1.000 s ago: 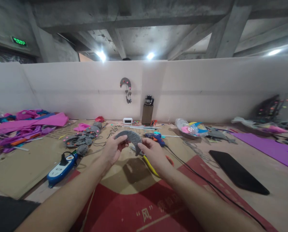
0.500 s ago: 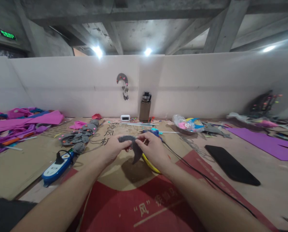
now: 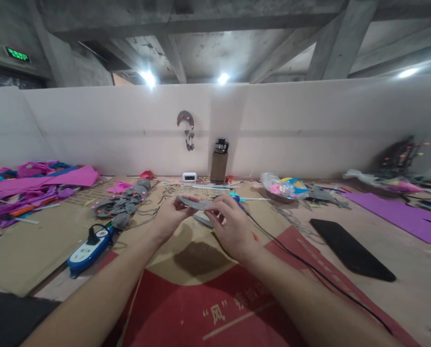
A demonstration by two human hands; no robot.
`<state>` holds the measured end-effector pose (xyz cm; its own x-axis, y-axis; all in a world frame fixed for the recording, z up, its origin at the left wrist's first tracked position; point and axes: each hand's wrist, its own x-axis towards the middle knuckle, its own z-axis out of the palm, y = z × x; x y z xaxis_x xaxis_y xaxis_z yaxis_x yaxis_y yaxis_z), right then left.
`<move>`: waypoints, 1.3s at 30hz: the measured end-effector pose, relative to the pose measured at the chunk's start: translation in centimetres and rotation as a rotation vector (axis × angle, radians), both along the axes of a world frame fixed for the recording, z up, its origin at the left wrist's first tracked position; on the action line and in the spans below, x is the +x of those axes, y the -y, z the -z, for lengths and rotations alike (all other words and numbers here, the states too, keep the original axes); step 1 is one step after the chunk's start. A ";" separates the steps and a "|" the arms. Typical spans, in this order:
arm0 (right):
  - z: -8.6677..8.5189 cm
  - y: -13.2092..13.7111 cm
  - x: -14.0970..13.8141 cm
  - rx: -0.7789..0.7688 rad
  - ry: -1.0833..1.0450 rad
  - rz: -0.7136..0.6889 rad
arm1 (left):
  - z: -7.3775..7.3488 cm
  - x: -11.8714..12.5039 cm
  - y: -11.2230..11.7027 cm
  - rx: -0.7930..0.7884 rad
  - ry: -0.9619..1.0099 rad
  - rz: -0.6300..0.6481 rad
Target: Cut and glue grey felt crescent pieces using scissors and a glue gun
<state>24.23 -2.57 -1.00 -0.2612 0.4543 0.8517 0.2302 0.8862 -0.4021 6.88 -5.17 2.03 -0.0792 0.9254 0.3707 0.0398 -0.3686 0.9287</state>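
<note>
A grey felt crescent piece (image 3: 194, 204) is held above the cardboard, turned so that much of it shows nearly edge-on. My left hand (image 3: 169, 219) pinches its left end between thumb and fingers. On the right end, my right hand (image 3: 233, 226) has its thumb and fingertips closed. A pale grey curved surface (image 3: 202, 220) shows just below, between the hands; whether it belongs to the same piece I cannot tell. Behind my right hand lies a blue glue gun (image 3: 241, 204), partly hidden. A yellow item under that hand is mostly covered.
At left lie a blue-and-white power strip (image 3: 90, 250), grey yarn (image 3: 121, 221) and purple felt scraps (image 3: 52, 183). A black phone (image 3: 350, 248) and purple sheet (image 3: 399, 214) lie right. A black cord (image 3: 302, 260) crosses the red-printed cardboard (image 3: 186, 308). A bottle (image 3: 219, 164) stands behind.
The felt crescent has been tilted from hanging with its dark face showing to nearly edge-on. My hands have turned with it, and the view has shifted slightly.
</note>
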 end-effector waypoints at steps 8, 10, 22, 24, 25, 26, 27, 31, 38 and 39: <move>-0.2 -0.2 0.4 0.331 0.169 0.182 | 1.0 -0.4 -0.2 0.080 0.013 0.168; -0.3 -0.2 0.3 0.313 0.158 0.170 | 0.9 -0.4 -0.1 0.091 0.012 0.208; -0.4 -0.4 0.1 0.222 0.120 0.074 | 0.6 -0.8 -0.2 0.073 0.007 0.214; -0.4 -0.3 0.1 0.217 0.123 0.074 | 0.7 -0.8 -0.2 0.064 0.016 0.214; -0.4 -0.3 0.1 0.213 0.126 0.079 | 0.7 -0.8 -0.2 0.060 0.018 0.215; -0.4 -0.3 0.0 0.208 0.128 0.085 | 0.7 -0.8 -0.2 0.059 0.018 0.220; -0.3 -0.3 0.0 0.204 0.128 0.088 | 0.7 -0.8 -0.2 0.059 0.014 0.223; -0.2 -0.3 0.0 0.194 0.114 0.062 | 0.7 -0.8 -0.3 0.058 0.008 0.217; -0.2 -0.2 0.0 0.206 0.080 0.059 | 0.8 -0.7 -0.5 0.040 0.029 0.198; -0.2 -0.1 -0.1 0.198 0.067 0.063 | 0.7 -0.7 -0.4 0.039 0.033 0.188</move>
<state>24.17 -2.47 -0.79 -0.2968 0.2972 0.9075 0.3084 0.9293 -0.2035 6.17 -4.77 1.31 0.0808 0.9101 0.4065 -0.0639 -0.4022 0.9133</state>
